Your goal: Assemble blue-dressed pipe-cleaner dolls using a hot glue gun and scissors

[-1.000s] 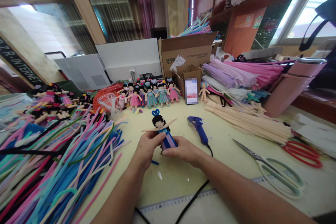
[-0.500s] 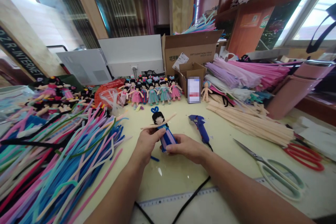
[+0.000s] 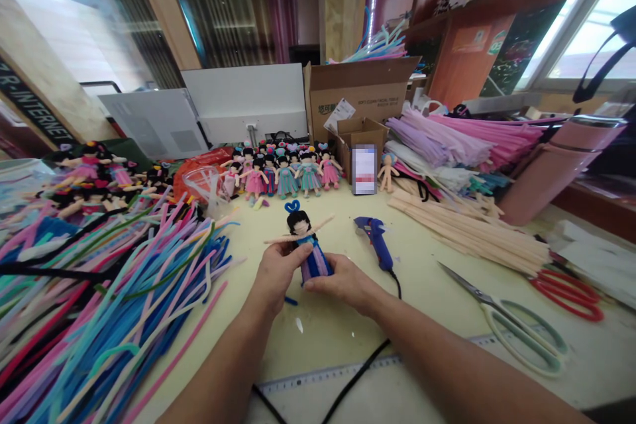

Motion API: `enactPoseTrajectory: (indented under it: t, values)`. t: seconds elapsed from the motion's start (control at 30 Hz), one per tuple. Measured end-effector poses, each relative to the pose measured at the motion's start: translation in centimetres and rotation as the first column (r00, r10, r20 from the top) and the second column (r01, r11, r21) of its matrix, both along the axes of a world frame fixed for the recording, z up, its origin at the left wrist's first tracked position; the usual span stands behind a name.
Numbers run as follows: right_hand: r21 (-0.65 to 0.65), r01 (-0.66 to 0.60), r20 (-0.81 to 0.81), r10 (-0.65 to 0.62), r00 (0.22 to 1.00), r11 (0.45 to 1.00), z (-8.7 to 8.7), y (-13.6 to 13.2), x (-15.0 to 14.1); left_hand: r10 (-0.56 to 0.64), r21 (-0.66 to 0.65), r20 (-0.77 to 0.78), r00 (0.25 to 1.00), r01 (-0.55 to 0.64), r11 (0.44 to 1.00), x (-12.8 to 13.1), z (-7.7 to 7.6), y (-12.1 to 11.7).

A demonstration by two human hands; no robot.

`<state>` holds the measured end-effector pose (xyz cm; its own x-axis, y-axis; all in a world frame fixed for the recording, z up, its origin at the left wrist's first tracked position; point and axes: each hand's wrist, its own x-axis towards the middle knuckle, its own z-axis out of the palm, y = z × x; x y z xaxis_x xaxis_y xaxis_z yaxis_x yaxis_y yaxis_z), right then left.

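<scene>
A pipe-cleaner doll (image 3: 313, 261) with black hair, a blue heart-shaped loop on its head and a blue and lilac dress is held upright, slightly tilted, over the table. My left hand (image 3: 281, 273) grips its upper body, the thumb across the front. My right hand (image 3: 345, 281) pinches the lower right side of the dress. The doll's beige arms stretch out to both sides. On the tabletop just below lies a short blue pipe-cleaner piece (image 3: 291, 301). A blue glue gun (image 3: 377, 243) rests to the right of the hands, its black cord running toward me.
Loose coloured pipe cleaners (image 3: 149, 298) cover the left side. Several finished dolls (image 3: 285, 172) stand at the back beside cardboard boxes (image 3: 362, 96) and a phone (image 3: 364, 169). Scissors (image 3: 501, 315), red-handled scissors (image 3: 566, 293), beige strips (image 3: 467, 232) and a pink bottle (image 3: 561, 169) are at right; a ruler (image 3: 342, 372) lies in front.
My right hand has shifted slightly left along the dress's lower edge. Both hands still hold the doll, and the whole view has moved a little.
</scene>
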<state>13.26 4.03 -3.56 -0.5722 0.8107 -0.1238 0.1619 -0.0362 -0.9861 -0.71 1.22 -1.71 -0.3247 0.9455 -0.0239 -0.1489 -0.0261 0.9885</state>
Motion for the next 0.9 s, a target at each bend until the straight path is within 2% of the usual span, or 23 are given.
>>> enactPoseTrajectory:
  t: [0.2,0.33,0.47,0.57,0.63,0.77,0.83,0.9]
  values:
    - [-0.109,-0.114,-0.162,0.096,0.982,0.987,-0.4,0.6,0.4,-0.008,0.016,0.024,1.0,0.007,1.0,-0.3,0.3,0.1]
    - [-0.03,-0.063,-0.09,0.06,0.994,0.998,-0.2,0.4,0.3,0.003,0.002,0.02,1.0,-0.003,1.0,-0.1,0.3,0.1]
    - [0.062,0.03,-0.001,-0.03,1.0,0.998,0.0,-0.3,-0.3,0.029,0.024,-0.005,1.0,-0.029,0.999,0.4,0.1,0.0]
    - [0.085,0.075,0.044,-0.079,0.996,0.994,0.1,-0.5,-0.5,0.059,0.034,-0.029,0.998,-0.058,0.998,0.6,0.2,0.0]
    - [0.079,0.065,0.048,-0.068,0.997,0.995,0.2,-0.3,-0.4,0.064,0.029,-0.025,0.998,-0.063,0.998,0.5,0.3,0.0]
    - [-0.044,-0.036,-0.154,0.029,0.988,0.998,0.4,0.4,0.4,0.036,-0.009,-0.001,0.999,-0.036,0.999,-0.1,0.5,0.0]
    - [-0.112,-0.043,-0.239,0.015,0.971,0.993,0.6,0.7,0.7,0.02,-0.031,-0.008,1.0,-0.02,0.999,-0.2,0.5,0.0]
    - [-0.126,-0.01,-0.247,-0.021,0.969,0.992,0.7,0.8,0.7,-0.003,-0.045,-0.027,1.0,0.002,0.999,-0.1,0.3,0.0]
